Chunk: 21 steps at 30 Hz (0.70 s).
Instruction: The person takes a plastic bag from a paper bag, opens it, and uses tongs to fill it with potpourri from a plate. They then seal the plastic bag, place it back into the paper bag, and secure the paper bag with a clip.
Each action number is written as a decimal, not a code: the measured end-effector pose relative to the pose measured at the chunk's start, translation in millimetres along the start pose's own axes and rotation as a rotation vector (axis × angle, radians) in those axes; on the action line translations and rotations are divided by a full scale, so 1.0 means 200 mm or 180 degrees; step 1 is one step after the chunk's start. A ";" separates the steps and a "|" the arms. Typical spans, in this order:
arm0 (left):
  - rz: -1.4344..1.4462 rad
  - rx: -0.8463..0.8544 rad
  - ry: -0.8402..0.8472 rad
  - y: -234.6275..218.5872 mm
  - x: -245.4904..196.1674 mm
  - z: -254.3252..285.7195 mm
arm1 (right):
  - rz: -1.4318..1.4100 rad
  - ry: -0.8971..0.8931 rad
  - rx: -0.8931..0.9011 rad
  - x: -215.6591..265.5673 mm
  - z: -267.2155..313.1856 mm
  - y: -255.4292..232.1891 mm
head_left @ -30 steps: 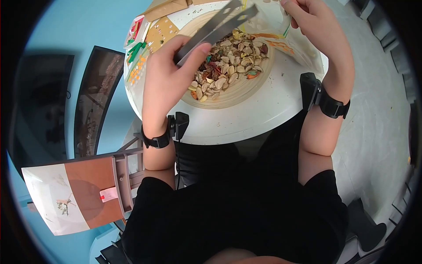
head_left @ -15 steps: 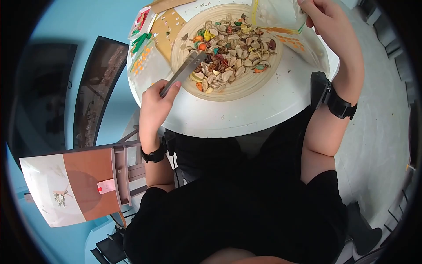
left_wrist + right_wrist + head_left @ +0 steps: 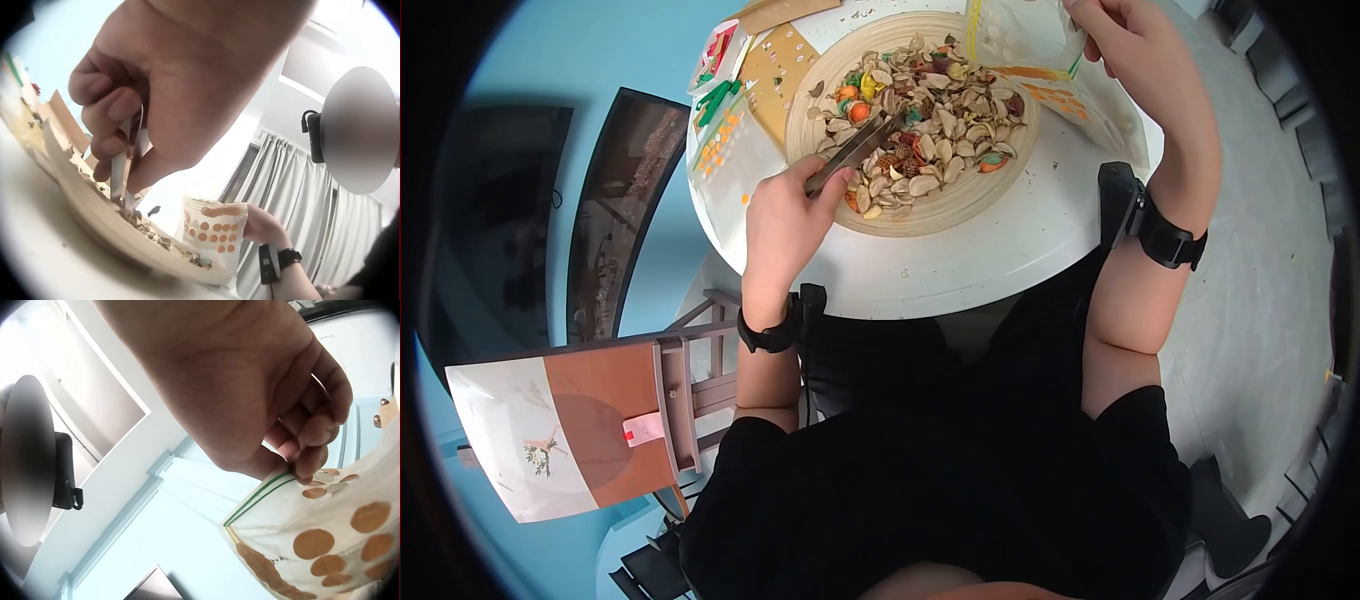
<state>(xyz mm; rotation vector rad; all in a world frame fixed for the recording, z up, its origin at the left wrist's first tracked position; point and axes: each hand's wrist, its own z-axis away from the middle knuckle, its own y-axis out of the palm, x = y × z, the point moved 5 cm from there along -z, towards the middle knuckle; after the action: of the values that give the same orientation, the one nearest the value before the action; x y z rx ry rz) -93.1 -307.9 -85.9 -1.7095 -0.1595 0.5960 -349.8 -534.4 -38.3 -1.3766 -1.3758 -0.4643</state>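
Note:
My left hand (image 3: 785, 222) grips a pair of metal tongs (image 3: 855, 155) between thumb and fingers. The tong tips reach down into dried potpourri (image 3: 945, 150) heaped on a round wooden plate (image 3: 890, 228); in the left wrist view the tong arms (image 3: 120, 169) stand close together, and what lies between their tips is hidden. With thumb and fingers my right hand (image 3: 1135, 45) pinches the top edge of a clear zip bag (image 3: 1090, 110) with orange dots. Its green zip strip (image 3: 256, 497) shows beside the fingertips in the right wrist view. The bag stands at the plate's far right edge.
Left of the plate lie a brown card sheet (image 3: 785, 60) with small bits on it and another clear bag (image 3: 725, 180) with orange dots. A white box (image 3: 718, 55) with red and green items is behind. The white round table (image 3: 960, 285) has a curved near edge.
The left hand has swung the tongs from above the plate near the zip bag back to the left, then forward, tips down into the potpourri. The right hand keeps its pinch on the bag.

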 end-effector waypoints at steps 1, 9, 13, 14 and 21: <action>0.0042 0.0004 -0.0030 0.00 0.01 0.00 | 0.0040 0.0099 0.0000 -0.01 0.00 0.00; 0.0616 -0.0334 0.0072 -0.09 0.00 -0.01 | 0.0118 -0.0005 -0.0025 0.01 0.01 0.00; 0.0975 -0.0477 0.0161 -0.18 -0.09 -0.03 | 0.0103 0.0162 0.0084 -0.03 -0.02 0.01; 0.1107 -0.0488 0.0172 -0.20 -0.11 -0.04 | 0.0166 0.0175 0.0046 0.01 -0.01 0.01; 0.1417 -0.0529 0.0613 -0.24 -0.35 -0.09 | 0.0309 0.0128 0.0017 0.04 0.00 0.01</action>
<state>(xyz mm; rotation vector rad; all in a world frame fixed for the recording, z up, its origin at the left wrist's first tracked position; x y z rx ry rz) -133.4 -342.4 -18.4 -1.9684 0.3257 0.7530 -346.8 -531.0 -32.5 -1.4155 -1.2707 -0.4214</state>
